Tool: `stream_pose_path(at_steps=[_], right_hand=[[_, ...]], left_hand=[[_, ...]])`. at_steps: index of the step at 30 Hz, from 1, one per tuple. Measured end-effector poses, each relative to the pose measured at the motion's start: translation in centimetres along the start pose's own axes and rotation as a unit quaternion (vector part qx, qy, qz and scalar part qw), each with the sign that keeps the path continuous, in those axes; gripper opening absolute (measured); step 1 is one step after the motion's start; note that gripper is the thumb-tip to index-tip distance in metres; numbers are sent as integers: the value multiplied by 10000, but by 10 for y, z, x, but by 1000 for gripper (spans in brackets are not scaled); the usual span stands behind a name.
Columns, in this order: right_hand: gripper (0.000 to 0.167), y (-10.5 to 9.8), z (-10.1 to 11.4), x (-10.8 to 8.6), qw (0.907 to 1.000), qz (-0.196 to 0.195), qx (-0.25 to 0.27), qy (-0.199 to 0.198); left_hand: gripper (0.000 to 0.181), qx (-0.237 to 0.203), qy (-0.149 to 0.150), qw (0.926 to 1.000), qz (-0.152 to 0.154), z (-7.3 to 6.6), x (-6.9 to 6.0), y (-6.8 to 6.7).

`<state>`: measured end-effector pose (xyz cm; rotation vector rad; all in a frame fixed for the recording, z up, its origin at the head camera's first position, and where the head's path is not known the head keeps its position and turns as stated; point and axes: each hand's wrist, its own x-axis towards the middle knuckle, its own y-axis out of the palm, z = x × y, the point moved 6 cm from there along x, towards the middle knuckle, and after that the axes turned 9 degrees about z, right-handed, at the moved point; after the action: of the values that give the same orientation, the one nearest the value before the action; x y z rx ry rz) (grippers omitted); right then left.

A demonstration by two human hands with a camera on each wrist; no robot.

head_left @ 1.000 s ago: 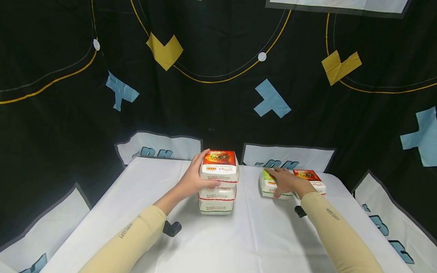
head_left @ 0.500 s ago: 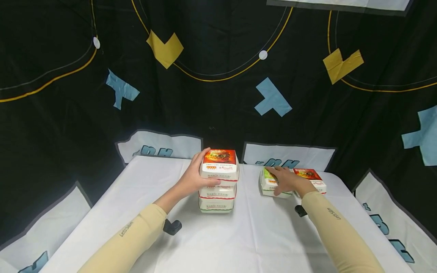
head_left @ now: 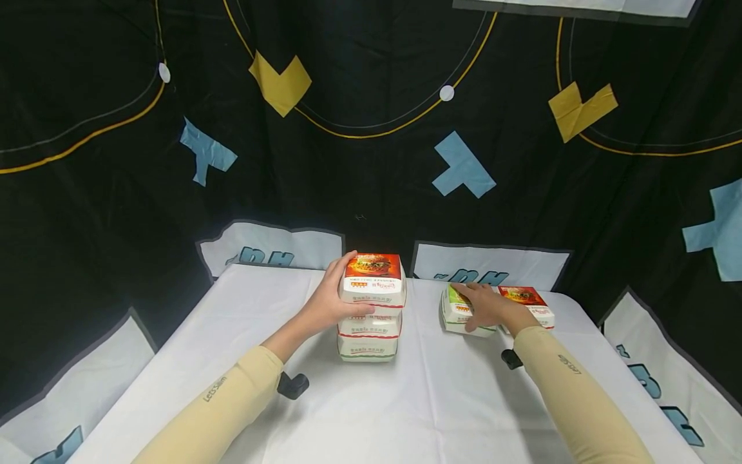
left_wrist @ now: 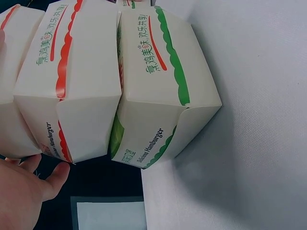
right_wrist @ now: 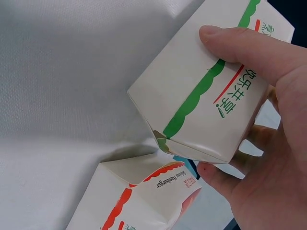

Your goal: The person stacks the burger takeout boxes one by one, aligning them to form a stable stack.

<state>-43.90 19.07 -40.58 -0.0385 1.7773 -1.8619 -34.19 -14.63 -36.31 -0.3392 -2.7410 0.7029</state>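
Observation:
Three burger boxes stand stacked on the white table; the top one [head_left: 373,283] has a red lid picture, and the bottom one [left_wrist: 158,67] has a green scalloped band. My left hand [head_left: 329,299] grips the top box from its left side, thumb across the near face. To the right, my right hand [head_left: 489,306] grips a green-topped box [head_left: 455,316] on the table, its thumb on the near side [right_wrist: 196,86] and fingers over the top and far side. Beside that box, a red-topped box [head_left: 524,299] sits partly behind my right wrist.
A white cloth covers the table [head_left: 371,412]. Behind it hangs a black curtain [head_left: 359,193] with yellow and blue paper shapes. White printed panels [head_left: 493,264] stand along the far edge and at both sides.
The head view has shifted very slightly. Both hands keep their hold on the same boxes, and the boxes have not visibly moved.

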Motion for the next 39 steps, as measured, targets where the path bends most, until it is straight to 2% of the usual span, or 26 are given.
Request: stream_pose_path(at_steps=[9, 28, 39], right_hand=[[98, -4, 5, -7, 9999, -34, 37, -115], [100, -13, 2, -7, 9995, -157, -9, -261], [99, -23, 14, -19, 9987, -287, -13, -424]], left_hand=[[107, -15, 37, 10000, -29, 1, 0, 0], [107, -35, 56, 10000, 0, -2, 0, -2], [109, -125, 63, 9999, 21, -1, -1, 0]])
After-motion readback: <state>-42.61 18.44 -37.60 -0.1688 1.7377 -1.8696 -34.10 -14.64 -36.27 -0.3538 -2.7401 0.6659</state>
